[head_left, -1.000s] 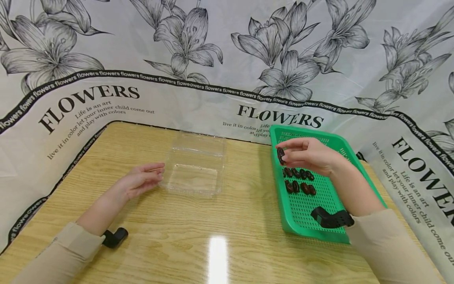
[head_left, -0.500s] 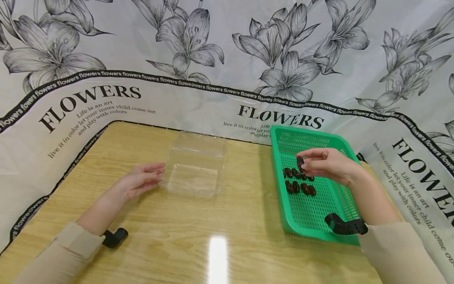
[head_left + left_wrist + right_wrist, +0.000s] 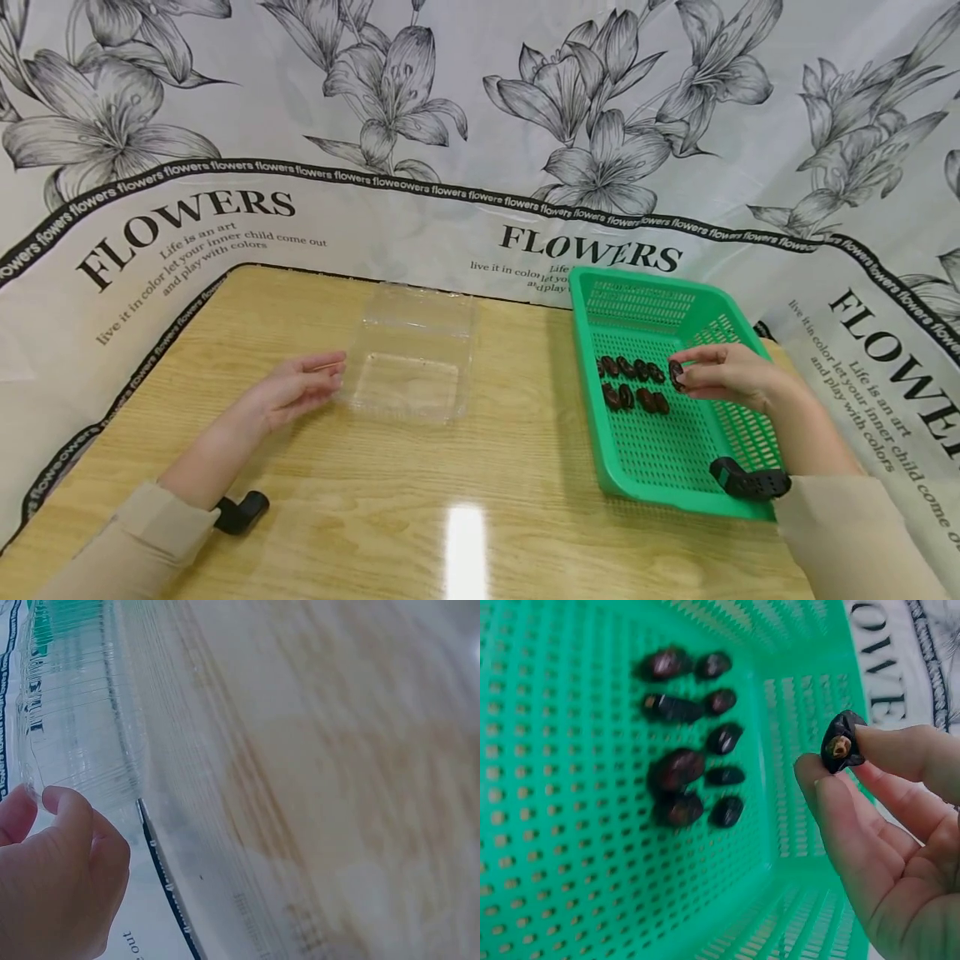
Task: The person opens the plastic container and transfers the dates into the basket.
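Observation:
My right hand [image 3: 723, 375] pinches a dark brown date [image 3: 677, 375] between thumb and fingertips, above the green plastic basket [image 3: 609, 468]. In the right wrist view the stem end of this date [image 3: 841, 746] shows pale. Two rows of other dates [image 3: 630, 367] lie on the basket's perforated floor, left of the hand. At the left, my left hand [image 3: 300, 392] is at the left edge of a clear plastic box [image 3: 408, 415]. In the left wrist view the thumb and fingers [image 3: 71, 810] pinch its transparent rim.
The wooden table [image 3: 517, 500] carries both the box and the basket, with a gap between them. A white flower-printed cloth [image 3: 420, 225] rises behind the table and along its sides. Black straps sit on both wrists.
My right hand, holding the date, has moved right and toward me, from the basket's left rim to the right end of the rows. My left hand has stayed at the box.

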A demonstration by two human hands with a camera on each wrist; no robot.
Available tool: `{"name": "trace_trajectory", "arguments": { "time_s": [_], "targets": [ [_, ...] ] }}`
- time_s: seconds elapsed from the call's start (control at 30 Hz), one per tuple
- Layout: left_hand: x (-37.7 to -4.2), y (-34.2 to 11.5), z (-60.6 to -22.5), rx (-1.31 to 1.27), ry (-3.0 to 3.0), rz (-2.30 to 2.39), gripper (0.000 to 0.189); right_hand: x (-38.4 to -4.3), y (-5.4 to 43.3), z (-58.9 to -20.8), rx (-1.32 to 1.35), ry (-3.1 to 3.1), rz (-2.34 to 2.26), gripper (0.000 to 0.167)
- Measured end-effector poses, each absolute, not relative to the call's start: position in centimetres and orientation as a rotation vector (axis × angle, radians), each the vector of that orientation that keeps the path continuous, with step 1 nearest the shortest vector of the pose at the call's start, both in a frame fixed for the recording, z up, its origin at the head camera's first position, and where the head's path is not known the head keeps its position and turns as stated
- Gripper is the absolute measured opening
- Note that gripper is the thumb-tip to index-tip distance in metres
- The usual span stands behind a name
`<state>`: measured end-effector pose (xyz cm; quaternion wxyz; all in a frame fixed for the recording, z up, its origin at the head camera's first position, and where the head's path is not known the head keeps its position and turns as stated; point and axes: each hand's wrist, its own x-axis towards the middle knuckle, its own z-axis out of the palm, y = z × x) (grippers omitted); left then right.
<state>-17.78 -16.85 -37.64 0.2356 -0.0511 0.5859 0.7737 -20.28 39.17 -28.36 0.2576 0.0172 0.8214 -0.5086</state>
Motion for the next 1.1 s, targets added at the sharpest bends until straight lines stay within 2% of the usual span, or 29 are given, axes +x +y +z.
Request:
{"name": "trace_trajectory", "arguments": {
  "time_s": [0.07,0.2,0.63,1.1],
  "targets": [
    [-17.7,-16.9,-37.7,-0.14,1.609,2.125,0.068,-20.5,39.4,-28.7,0.049,2.248,-1.327,0.056],
    [-17.7,-16.8,-37.7,-0.145,1.605,2.133,0.068,-20.9,39.8,-29.3,0.058,2.27,-1.256,0.058],
    [-17.3,-16.4,-37.7,-0.149,1.599,2.124,0.067,-21.4,41.1,-32.9,0.158,2.396,-1.035,0.047],
    [-18.0,-16.2,-37.6,-0.154,1.552,2.147,0.066,-22.1,41.0,-33.3,-0.039,2.555,-0.717,0.037]
  ]
}}
